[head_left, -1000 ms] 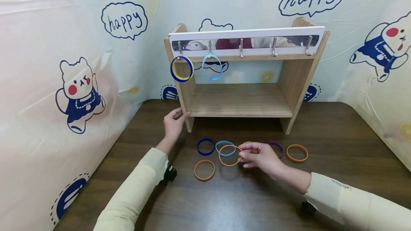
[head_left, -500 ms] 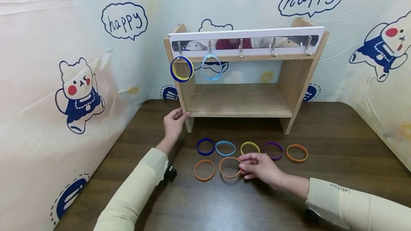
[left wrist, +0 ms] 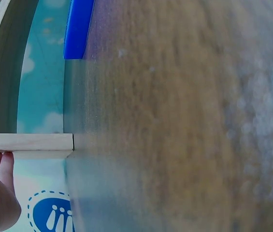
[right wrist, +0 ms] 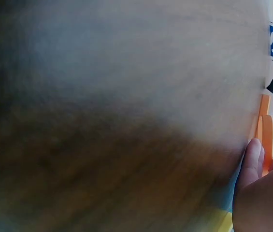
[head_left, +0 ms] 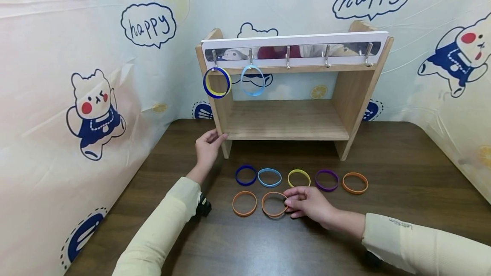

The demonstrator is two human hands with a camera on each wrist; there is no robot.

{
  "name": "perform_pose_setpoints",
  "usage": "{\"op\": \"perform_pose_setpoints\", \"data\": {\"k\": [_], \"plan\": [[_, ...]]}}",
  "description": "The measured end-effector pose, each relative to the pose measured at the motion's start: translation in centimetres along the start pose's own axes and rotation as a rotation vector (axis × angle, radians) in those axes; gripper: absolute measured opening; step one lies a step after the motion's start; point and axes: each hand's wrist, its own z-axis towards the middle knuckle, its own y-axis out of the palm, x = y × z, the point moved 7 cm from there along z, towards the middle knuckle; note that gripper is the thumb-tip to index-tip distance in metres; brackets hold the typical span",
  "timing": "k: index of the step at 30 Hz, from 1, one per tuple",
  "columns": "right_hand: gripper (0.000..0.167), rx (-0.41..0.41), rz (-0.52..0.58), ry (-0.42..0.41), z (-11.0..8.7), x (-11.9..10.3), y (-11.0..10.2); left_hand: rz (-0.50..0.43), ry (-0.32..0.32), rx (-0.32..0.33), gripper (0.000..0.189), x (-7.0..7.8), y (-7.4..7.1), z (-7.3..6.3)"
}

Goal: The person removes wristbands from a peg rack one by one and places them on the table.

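Observation:
My right hand [head_left: 308,205] pinches an orange wristband [head_left: 272,216] between thumb and fingertips, low at the tabletop; whether the band touches the table I cannot tell. Just left of it lies another orange wristband [head_left: 244,215]. Behind them runs a row of dark blue [head_left: 245,184], light blue [head_left: 270,186], yellow [head_left: 298,171], purple [head_left: 327,190] and orange wristbands [head_left: 354,193]. My left hand [head_left: 208,150] grips the left side panel of a wooden rack [head_left: 287,133] near its foot. Dark blue [head_left: 216,96] and yellow bands hang on its leftmost hook, a light blue band [head_left: 253,94] on the second.
Several metal hooks [head_left: 288,57] line the white-framed rail [head_left: 268,39] across the rack's top; three to the right bear no bands. A printed cloth [head_left: 126,63] stands around the dark wooden table [head_left: 245,250].
My right hand has brought the orange wristband toward me, from over the light blue one down beside the other front orange band. The left hand stays on the rack.

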Motion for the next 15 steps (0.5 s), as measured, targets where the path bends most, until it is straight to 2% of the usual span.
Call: {"op": "perform_pose_setpoints", "data": {"k": [15], "plan": [[0.036,-0.024,-0.026,0.001,-0.01,-0.08,0.23,-0.005,-0.001,0.005,0.039,0.05,-0.07,-0.06]]}}
